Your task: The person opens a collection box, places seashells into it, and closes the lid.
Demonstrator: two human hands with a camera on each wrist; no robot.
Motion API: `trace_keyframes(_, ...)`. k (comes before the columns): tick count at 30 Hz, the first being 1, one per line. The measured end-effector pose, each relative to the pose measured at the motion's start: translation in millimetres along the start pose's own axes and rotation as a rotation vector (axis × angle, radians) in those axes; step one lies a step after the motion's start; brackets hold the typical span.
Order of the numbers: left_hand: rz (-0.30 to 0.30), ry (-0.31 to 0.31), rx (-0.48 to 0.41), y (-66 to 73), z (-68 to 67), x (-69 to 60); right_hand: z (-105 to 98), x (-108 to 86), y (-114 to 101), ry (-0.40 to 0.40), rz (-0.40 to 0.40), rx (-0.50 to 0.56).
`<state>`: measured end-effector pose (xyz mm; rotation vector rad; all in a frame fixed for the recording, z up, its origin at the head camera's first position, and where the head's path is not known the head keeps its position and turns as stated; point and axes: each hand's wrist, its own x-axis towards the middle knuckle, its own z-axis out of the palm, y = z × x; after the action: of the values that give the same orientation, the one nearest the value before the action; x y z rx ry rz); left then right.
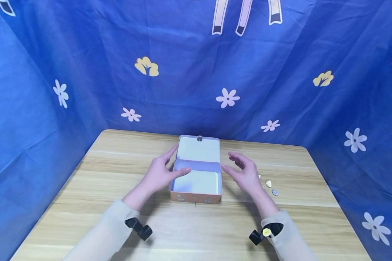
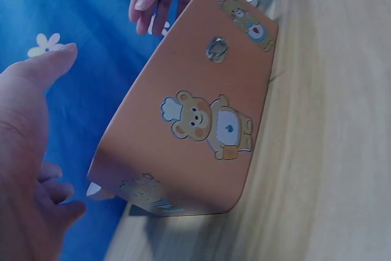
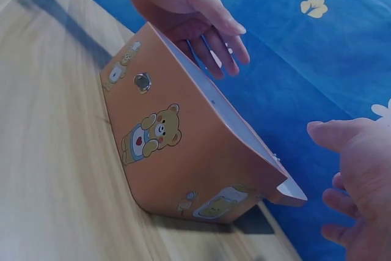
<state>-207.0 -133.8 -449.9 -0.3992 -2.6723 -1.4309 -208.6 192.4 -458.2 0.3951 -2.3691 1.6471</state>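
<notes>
Far left, a blue cloth with white flowers (image 1: 60, 94) hangs past the edge of a pale wood-grain tabletop (image 1: 94, 181). In comes a cream sleeve (image 1: 107, 226), a small black camera (image 1: 140, 229) strapped at its cuff, and out of it the left hand (image 1: 159, 175): spread wide, fingers straight beside the lid's left edge, thumb stretched above the box's near-left rim, nothing in its grasp. Whether a fingertip touches the metal, I can't tell.

Dead centre, on the table between both hands, sits the rectangular orange tin box with a pale interior (image 1: 187, 197), its hinged lid (image 1: 198, 149) thrown back, and a metal clasp (image 1: 200, 138) up at the lid's far edge. Across its front, a bear in a white chef's hat (image 2: 211, 123), then a metal catch (image 3: 142, 82), then a bear with a red heart on its apron (image 3: 154, 134).

Over on the right, the right hand (image 1: 247, 175) is open too, fingers gently bent, holding nothing, thumb pointing at the box's right side; the right wrist view shows a gap there. Just beyond it, partly hidden, lie small stones: a cream one (image 1: 269, 183) and a bluish-grey one (image 1: 274, 192) show best.
</notes>
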Motion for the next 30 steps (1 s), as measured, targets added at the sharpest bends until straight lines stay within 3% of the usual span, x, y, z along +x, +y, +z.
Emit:
trace_keyframes(15,0.022,0.032,0.111,0.9,5.2,-36.1,-20,-28.4,0,-0.041,-0.033,-0.072)
trace_keyframes(24,0.078,0.084,0.157,-6.5,15.0,-47.4,-26,-40.9,-8,-0.042,-0.048,-0.074)
trace_keyframes(30,0.102,0.109,0.183,-6.8,18.7,-55.2,-35,-47.6,3,-0.029,-0.080,-0.048)
